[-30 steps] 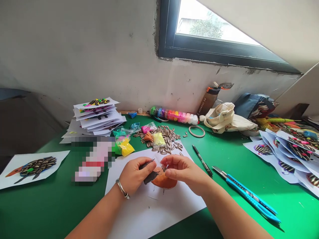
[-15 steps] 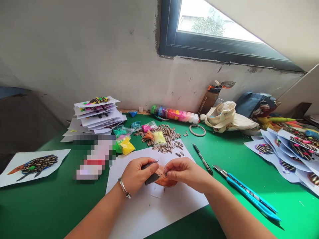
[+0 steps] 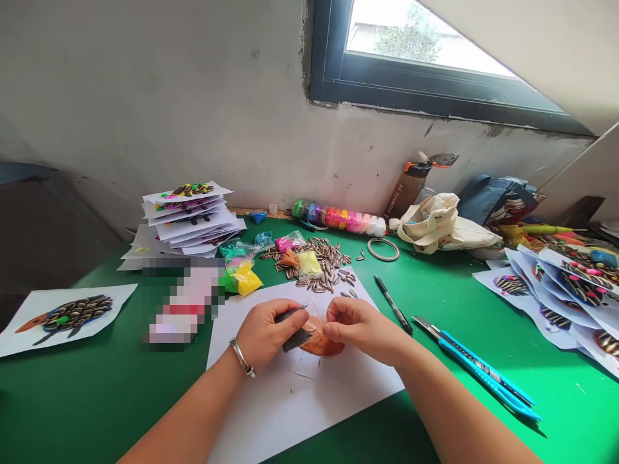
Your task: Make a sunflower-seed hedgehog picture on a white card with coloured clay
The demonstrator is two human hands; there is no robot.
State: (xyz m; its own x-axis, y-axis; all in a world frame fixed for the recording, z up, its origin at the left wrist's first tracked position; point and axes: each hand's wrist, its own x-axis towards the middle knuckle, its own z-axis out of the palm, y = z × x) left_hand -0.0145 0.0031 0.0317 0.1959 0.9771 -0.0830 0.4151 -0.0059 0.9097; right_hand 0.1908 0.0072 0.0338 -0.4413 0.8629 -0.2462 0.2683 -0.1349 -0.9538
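- The orange clay shape (image 3: pixel 322 343) is pressed flat on the white paper sheet (image 3: pixel 300 412), near the sheet's middle, and is partly hidden by the hands.
- The dark grey clay strip (image 3: pixel 296 339) is held over the sheet by the left hand (image 3: pixel 264 334); its fingers (image 3: pixel 290 325) are together, clamped on the strip.
- The right hand (image 3: pixel 362 328) is kept just beside the left hand, over the orange shape. Its fingers (image 3: pixel 336 316) are curled together; whether anything is pinched cannot be told.
- A silver bangle (image 3: pixel 242 357) is worn on the left wrist, above the sheet's near edge.
- Sunflower seeds (image 3: pixel 324 261) are heaped just past the sheet's far edge, with bagged yellow clay (image 3: pixel 245 280) and pink clay (image 3: pixel 289 242) beside them.
- A black marker pen (image 3: pixel 393 312) and a blue utility knife (image 3: pixel 476 368) are laid right of the sheet.
- Seed-and-clay pictures are stacked (image 3: pixel 188 219) beyond the sheet, piled (image 3: pixel 546 296) well right of it, and a single bird picture (image 3: pixel 62 320) is laid well left.
- A blurred object (image 3: pixel 184 303) is left of the sheet; its kind cannot be told.
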